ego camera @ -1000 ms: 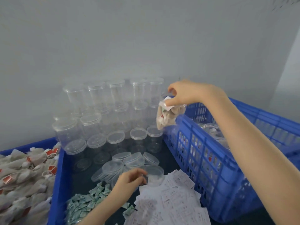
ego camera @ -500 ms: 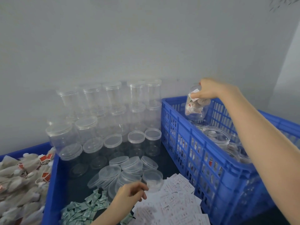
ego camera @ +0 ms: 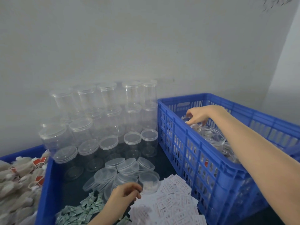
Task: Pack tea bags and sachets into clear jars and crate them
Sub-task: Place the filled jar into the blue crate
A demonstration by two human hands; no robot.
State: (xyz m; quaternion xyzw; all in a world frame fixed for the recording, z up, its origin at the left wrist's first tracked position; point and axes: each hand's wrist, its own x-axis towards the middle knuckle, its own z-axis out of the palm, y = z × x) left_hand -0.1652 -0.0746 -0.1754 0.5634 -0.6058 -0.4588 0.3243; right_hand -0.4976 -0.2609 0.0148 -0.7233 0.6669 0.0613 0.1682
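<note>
Right hand (ego camera: pixel 197 116) fingers gripping jar (ego camera: pixel 186 120) rim inside blue crate (ego camera: pixel 193 153), left hand (ego camera: pixel 124 194) curled

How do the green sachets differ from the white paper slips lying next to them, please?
The green sachets are dark green and crumpled, heaped left of the left hand; the white slips are pale, flat and printed, spread to its right beside the blue crate. The slips look larger. Both lie loose on the dark surface.
</note>
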